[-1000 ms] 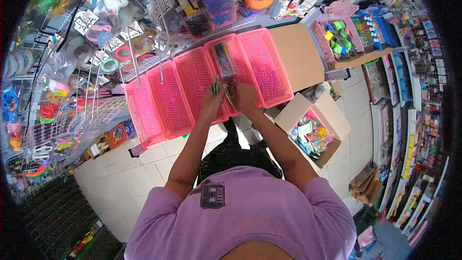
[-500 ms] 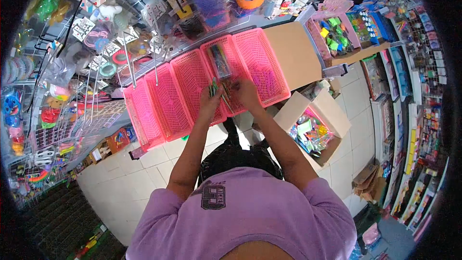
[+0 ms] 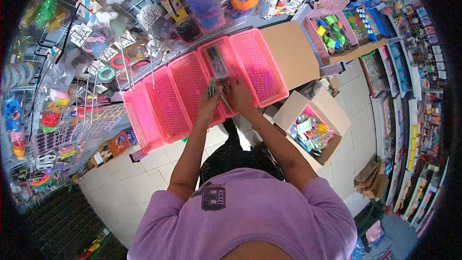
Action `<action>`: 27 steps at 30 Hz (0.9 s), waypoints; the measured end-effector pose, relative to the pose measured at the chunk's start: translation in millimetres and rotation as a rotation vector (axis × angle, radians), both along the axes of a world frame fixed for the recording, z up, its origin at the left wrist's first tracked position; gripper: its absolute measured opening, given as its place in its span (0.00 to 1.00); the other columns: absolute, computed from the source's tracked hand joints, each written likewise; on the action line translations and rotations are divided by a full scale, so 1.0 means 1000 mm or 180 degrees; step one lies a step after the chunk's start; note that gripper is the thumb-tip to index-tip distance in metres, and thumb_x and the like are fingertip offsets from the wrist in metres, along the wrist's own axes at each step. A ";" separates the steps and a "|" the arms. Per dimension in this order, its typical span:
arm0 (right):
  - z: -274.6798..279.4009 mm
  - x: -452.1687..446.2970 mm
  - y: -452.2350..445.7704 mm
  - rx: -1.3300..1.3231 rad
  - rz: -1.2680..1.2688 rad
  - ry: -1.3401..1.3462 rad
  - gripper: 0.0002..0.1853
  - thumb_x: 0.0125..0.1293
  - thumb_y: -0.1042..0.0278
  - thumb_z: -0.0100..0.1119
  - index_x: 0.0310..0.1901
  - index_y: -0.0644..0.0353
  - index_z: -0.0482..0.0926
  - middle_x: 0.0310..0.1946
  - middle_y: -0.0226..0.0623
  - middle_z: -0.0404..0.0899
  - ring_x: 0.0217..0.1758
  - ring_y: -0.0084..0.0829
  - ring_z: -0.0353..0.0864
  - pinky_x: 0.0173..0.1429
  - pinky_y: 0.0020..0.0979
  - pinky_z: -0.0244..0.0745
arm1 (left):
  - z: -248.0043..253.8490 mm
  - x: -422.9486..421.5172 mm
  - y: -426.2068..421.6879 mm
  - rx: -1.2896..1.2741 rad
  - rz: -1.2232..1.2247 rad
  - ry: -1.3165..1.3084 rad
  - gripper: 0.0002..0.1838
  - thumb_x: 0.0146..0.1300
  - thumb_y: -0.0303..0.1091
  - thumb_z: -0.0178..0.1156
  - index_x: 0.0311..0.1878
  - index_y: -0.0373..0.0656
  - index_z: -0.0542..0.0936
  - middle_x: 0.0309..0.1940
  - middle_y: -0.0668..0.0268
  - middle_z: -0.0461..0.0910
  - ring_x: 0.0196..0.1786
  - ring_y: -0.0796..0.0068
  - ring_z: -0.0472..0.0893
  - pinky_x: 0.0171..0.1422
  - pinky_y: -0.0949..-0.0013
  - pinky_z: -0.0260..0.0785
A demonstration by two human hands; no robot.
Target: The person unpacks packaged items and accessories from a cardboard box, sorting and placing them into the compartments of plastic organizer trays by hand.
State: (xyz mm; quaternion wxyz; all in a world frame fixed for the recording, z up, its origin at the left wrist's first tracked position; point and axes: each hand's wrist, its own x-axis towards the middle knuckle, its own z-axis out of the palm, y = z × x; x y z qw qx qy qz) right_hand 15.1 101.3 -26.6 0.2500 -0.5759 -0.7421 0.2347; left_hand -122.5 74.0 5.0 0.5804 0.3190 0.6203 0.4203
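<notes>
Head view: at 11 o'clock, by 5 pink baskets (image 3: 190, 84), left hand (image 3: 208, 102) pinches thin green items (image 3: 212, 86); right hand (image 3: 241, 97) grip: cannot tell. Shirt (image 3: 269, 202) reads "MICKEY".

Purple short-sleeved shirt (image 3: 269, 207), black print (image 3: 213, 198)

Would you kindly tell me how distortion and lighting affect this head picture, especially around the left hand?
Head view: fisheye curvature bows the right-side shelves, with black corners; head view: the pale floor looks brightest beside the trousers; head view: the thin items in the left hand are too small to identify.
</notes>
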 end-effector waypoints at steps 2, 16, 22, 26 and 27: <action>0.010 0.011 0.006 -0.0268 0.0157 0.0468 0.13 0.59 0.70 0.55 0.45 0.64 0.74 0.30 0.52 0.78 0.34 0.45 0.80 0.38 0.41 0.74 | -0.004 0.000 -0.003 0.0071 -0.0012 0.0208 0.11 0.61 0.40 0.60 0.35 0.41 0.76 0.23 0.74 0.72 0.25 0.82 0.69 0.28 0.74 0.61; 0.030 0.047 -0.003 -0.1221 0.0095 0.0542 0.13 0.48 0.70 0.66 0.37 0.65 0.79 0.31 0.49 0.80 0.36 0.40 0.82 0.41 0.36 0.75 | -0.034 0.029 0.009 0.0477 0.0385 -0.0465 0.15 0.67 0.43 0.52 0.42 0.40 0.77 0.27 0.73 0.73 0.27 0.81 0.70 0.30 0.75 0.61; -0.009 0.031 0.005 -0.0724 0.0091 -0.0592 0.09 0.48 0.70 0.60 0.32 0.64 0.79 0.30 0.52 0.79 0.36 0.50 0.79 0.39 0.44 0.74 | -0.021 0.017 0.008 -0.0192 0.0414 -0.0376 0.12 0.69 0.37 0.46 0.45 0.42 0.76 0.23 0.76 0.67 0.22 0.85 0.62 0.25 0.77 0.53; 0.011 0.016 0.006 -0.1139 -0.0025 -0.0406 0.07 0.52 0.71 0.55 0.30 0.64 0.77 0.29 0.51 0.78 0.36 0.50 0.79 0.39 0.46 0.73 | -0.014 0.017 0.005 0.0057 0.0313 -0.0073 0.11 0.69 0.35 0.48 0.45 0.41 0.77 0.24 0.75 0.69 0.24 0.84 0.64 0.26 0.77 0.56; -0.001 0.015 0.004 -0.0743 0.0029 -0.0191 0.07 0.52 0.71 0.54 0.30 0.64 0.77 0.29 0.52 0.78 0.35 0.50 0.79 0.38 0.46 0.73 | -0.013 0.018 0.004 0.0077 0.0380 -0.0124 0.10 0.68 0.34 0.48 0.45 0.41 0.77 0.25 0.74 0.69 0.24 0.83 0.65 0.27 0.76 0.56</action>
